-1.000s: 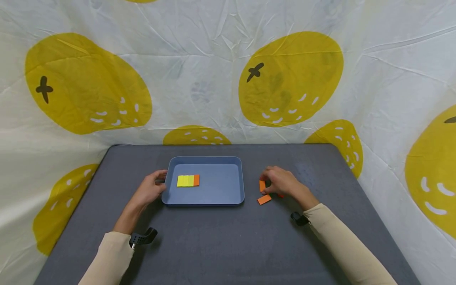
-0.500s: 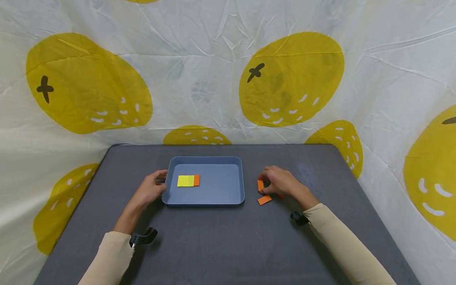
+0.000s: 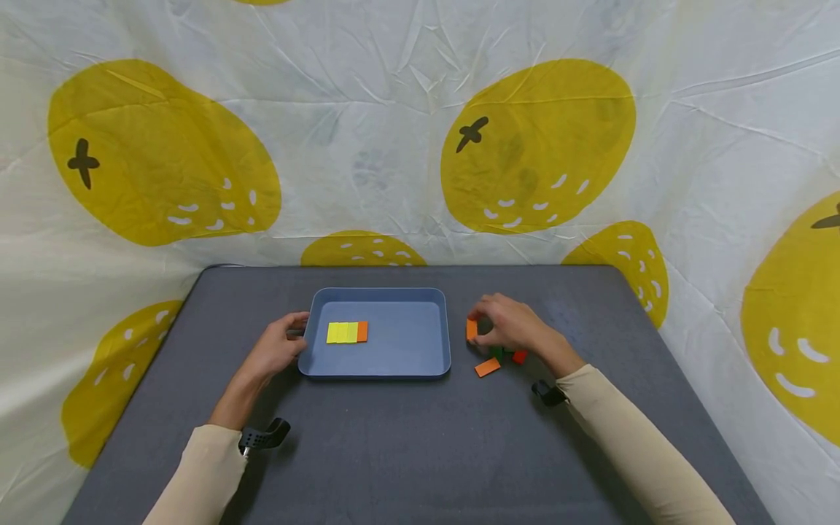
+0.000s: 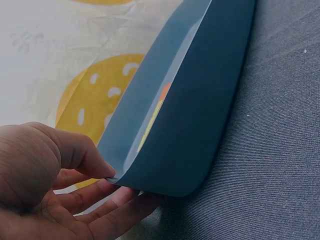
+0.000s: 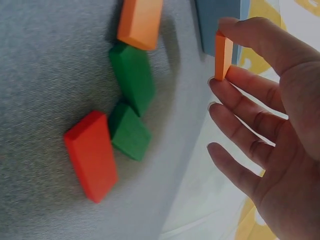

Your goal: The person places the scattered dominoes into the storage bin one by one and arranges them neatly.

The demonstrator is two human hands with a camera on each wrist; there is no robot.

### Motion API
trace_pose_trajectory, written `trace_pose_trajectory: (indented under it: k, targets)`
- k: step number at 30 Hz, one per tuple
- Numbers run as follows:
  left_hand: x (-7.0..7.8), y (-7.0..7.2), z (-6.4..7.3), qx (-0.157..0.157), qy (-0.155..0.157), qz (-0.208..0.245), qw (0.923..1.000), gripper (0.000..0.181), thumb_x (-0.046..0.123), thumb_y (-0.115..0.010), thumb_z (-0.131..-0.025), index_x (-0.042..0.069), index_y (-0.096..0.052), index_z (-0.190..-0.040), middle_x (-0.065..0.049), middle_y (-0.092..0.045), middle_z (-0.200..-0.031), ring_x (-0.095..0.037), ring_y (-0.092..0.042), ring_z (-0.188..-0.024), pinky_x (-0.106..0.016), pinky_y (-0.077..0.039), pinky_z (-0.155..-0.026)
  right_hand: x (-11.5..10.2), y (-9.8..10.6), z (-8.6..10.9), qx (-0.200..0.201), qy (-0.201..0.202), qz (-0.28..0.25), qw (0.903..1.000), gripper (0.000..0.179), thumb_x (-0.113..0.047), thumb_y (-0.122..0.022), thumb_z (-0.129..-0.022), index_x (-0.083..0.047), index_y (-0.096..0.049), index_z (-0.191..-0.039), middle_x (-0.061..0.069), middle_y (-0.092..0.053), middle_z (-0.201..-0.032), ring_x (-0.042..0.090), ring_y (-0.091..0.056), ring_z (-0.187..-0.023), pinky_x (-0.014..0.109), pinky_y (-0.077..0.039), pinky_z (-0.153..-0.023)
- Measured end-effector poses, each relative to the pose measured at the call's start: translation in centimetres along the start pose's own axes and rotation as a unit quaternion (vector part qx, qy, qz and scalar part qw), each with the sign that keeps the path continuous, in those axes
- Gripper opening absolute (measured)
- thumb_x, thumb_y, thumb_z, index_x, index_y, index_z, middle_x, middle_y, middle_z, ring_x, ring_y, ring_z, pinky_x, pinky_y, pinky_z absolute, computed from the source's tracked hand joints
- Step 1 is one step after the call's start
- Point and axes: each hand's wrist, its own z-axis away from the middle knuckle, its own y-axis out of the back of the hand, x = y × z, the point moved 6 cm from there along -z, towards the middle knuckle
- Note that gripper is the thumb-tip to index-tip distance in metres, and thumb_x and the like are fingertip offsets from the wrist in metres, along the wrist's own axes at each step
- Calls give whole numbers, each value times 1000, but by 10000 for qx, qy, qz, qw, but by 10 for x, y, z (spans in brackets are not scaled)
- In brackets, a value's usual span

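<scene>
A blue-grey tray (image 3: 407,332) stands on the table, and inside it yellow blocks (image 3: 342,332) lie side by side with an orange block (image 3: 362,332) at their right end. My left hand (image 3: 278,346) pinches the tray's left rim, thumb on top and fingers below in the left wrist view. Between thumb and fingertips my right hand (image 3: 515,324) holds another flat orange block (image 5: 223,56), raised off the table to the right of the tray. Its other fingers are spread in the right wrist view.
Below the right hand lie a loose orange block (image 5: 140,22), two green blocks, one longer (image 5: 134,77) and one shorter (image 5: 130,131), and a red block (image 5: 91,156). A white cloth with yellow fruit prints (image 3: 367,168) hangs behind the grey table (image 3: 394,452).
My right hand has lifted the orange block and moved a little left towards the tray, uncovering more of the green and red blocks. The left hand and tray have stayed put.
</scene>
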Motion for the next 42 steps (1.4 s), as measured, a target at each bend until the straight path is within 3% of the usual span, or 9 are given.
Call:
trace_pose_trajectory:
  k: [22, 35, 42]
  targets:
    - [0, 0, 0, 45, 64, -64, 9999, 62, 0, -52, -96, 3, -35, -156, -25, -44, -149, -41, -53, -124, -42, -54, -83, -26, 18, -22, 20, 124, -149, 9998, 38, -39, -79, -86, -19, -72, -117, -4, -64, -114, 19, -58, -105, 42, -52, -81]
    - [-1, 0, -1, 45, 47, -32, 10000, 63, 0, -52, -95, 2, -35, -156, -25, -44, -148, -40, -55, -122, -40, -54, -81, -49, 18, -45, -16, 551, -155, 9984, 38, -38, -80, -85, -19, -72, -118, -6, -64, -115, 17, -58, -109, 41, -52, -85]
    - [-2, 1, -1, 35, 77, -76, 9999, 64, 0, -52, -94, 2, -35, -156, -26, -44, -148, -40, -55, -121, -39, -53, -80, -61, 11, -60, -253, 618, -420, 9969, 39, -38, -79, -86, -20, -71, -120, -7, -63, -117, 18, -61, -112, 40, -51, -88]
